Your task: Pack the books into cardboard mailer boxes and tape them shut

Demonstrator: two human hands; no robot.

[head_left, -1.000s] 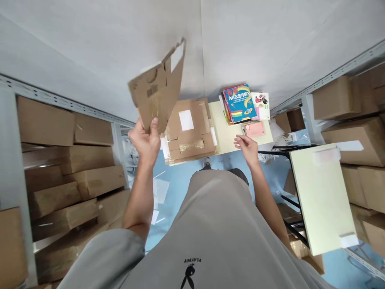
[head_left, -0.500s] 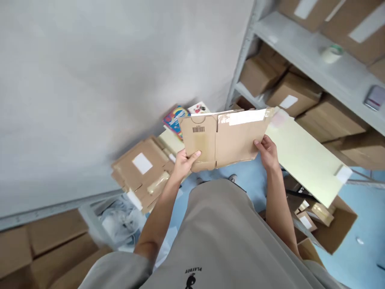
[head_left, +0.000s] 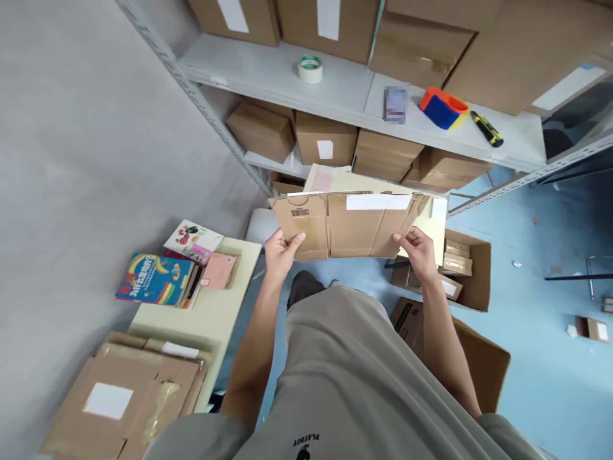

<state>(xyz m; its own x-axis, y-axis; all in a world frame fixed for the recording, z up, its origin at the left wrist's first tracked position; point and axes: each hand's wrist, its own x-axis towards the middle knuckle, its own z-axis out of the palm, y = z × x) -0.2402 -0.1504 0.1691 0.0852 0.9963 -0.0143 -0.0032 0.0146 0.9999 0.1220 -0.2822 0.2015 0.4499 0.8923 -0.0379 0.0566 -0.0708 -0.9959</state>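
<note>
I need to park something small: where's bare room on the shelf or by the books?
On the shelf, between the tape and the purple item; on the table, between the books and the flat boxes. Crowded: the shelf from purple item to cutter. The cardboard partly hides the other table.

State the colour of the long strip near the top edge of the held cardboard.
The strip is white, best seen in the head view.

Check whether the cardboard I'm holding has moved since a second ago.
Yes. The held cardboard has moved away from the stacked flat boxes toward the pale table by the shelf, now overlapping that table in view.
</note>
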